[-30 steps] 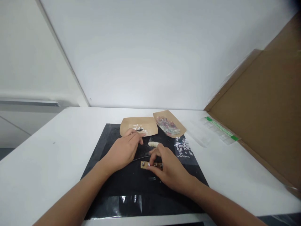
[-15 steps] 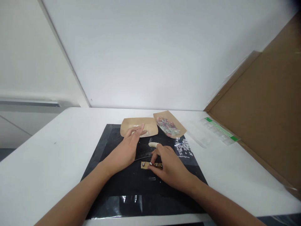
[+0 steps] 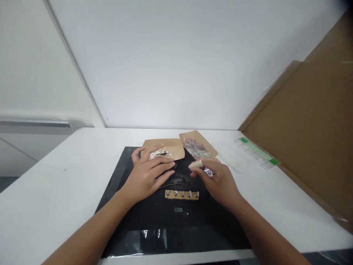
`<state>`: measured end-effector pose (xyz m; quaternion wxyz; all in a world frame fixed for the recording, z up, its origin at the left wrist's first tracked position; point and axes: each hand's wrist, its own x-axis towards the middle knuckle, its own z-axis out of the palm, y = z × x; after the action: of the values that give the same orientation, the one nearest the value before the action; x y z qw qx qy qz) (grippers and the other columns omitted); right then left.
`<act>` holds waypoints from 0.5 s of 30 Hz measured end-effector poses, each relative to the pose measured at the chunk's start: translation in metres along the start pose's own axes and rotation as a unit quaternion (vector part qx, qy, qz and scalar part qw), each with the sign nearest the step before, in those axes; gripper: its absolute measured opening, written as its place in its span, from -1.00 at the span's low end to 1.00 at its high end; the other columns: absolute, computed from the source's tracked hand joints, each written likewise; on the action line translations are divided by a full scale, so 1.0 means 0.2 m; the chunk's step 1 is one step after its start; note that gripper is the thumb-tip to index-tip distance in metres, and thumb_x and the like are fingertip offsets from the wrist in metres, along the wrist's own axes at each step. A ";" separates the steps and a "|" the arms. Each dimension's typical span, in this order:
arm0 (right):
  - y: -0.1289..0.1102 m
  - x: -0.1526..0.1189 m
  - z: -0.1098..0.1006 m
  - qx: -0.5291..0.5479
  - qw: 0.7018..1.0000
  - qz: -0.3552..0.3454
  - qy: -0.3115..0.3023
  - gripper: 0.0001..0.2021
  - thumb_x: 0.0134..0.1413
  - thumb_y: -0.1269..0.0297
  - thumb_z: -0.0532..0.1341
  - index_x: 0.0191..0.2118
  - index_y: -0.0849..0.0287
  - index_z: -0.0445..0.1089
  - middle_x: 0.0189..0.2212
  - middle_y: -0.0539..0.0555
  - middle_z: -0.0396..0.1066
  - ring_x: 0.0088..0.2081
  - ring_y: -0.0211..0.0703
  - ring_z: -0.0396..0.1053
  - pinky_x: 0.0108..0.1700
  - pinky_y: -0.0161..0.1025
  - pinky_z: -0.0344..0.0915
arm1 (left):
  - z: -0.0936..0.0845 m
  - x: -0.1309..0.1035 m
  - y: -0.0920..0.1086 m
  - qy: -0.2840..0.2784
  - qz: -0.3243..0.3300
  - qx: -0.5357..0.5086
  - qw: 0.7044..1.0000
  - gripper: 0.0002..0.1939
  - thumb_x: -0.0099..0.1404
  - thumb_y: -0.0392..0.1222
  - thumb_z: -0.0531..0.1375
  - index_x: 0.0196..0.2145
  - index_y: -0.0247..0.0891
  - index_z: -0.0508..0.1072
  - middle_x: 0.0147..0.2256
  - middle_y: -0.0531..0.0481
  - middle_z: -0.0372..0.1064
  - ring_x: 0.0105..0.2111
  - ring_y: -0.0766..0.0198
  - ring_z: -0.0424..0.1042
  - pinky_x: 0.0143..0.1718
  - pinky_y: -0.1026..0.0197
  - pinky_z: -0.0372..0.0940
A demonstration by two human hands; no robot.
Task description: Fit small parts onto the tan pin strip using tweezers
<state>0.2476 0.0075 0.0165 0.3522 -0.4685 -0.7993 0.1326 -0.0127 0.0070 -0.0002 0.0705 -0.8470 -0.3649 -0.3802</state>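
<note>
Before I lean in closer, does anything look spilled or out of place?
A small clear piece and a tiny pale speck lie loose on the black mat, nearer the person than the brown strip, apart from the tidy row. A whitish smudge marks the mat beyond it, perhaps spilled dust.

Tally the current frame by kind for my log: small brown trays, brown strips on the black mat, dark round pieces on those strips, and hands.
Small brown trays: 2
Brown strip: 1
Dark round pieces: 5
Left hand and right hand: 2
Total: 10
</note>
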 end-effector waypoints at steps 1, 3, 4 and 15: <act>0.01 0.00 0.00 0.004 1.000 0.006 0.007 -0.67 0.36 0.04 0.17 -0.37 0.05 0.51 -0.41 0.00 0.56 -0.27 -0.08 0.48 -0.13 -0.11 0.31 | 0.00 0.00 0.00 0.013 0.004 0.001 1.000 -0.83 0.38 -0.21 0.31 -0.07 -0.06 0.56 -0.15 0.08 0.62 0.22 -0.10 0.30 0.26 -0.25 -0.16; 0.01 0.00 0.00 0.013 1.000 0.012 0.011 -0.65 0.39 0.03 0.13 -0.36 0.03 0.53 -0.39 0.00 0.57 -0.26 -0.08 0.49 -0.14 -0.13 0.32 | 0.00 0.00 -0.01 0.041 0.008 0.006 0.999 -0.93 0.38 -0.21 0.32 -0.18 -0.06 0.58 -0.25 0.14 0.63 0.13 -0.03 0.40 0.23 -0.20 -0.16; 0.02 0.00 0.00 0.016 1.000 0.013 0.011 -0.65 0.40 0.04 0.12 -0.34 0.03 0.54 -0.37 0.00 0.57 -0.25 -0.08 0.50 -0.13 -0.13 0.33 | 0.01 0.00 -0.01 0.046 0.012 0.004 0.999 -0.95 0.38 -0.22 0.32 -0.23 -0.06 0.59 -0.28 0.15 0.64 0.11 0.00 0.43 0.22 -0.17 -0.15; 0.00 0.01 0.01 0.091 0.996 -0.002 -0.003 -0.66 0.47 0.13 0.00 -0.03 -0.01 0.52 0.17 0.04 0.44 0.21 -0.05 0.35 0.29 -0.01 0.20 | 0.05 -0.02 -0.05 0.023 -0.035 0.011 0.999 -0.63 0.51 -0.37 0.10 0.17 -0.08 0.43 0.02 -0.04 0.57 0.19 0.04 0.37 0.13 -0.11 -0.04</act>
<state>0.2458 0.0098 0.0146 0.3918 -0.4325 -0.7856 0.2057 -0.0159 0.0157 -0.0123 0.0747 -0.8239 -0.3965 -0.3980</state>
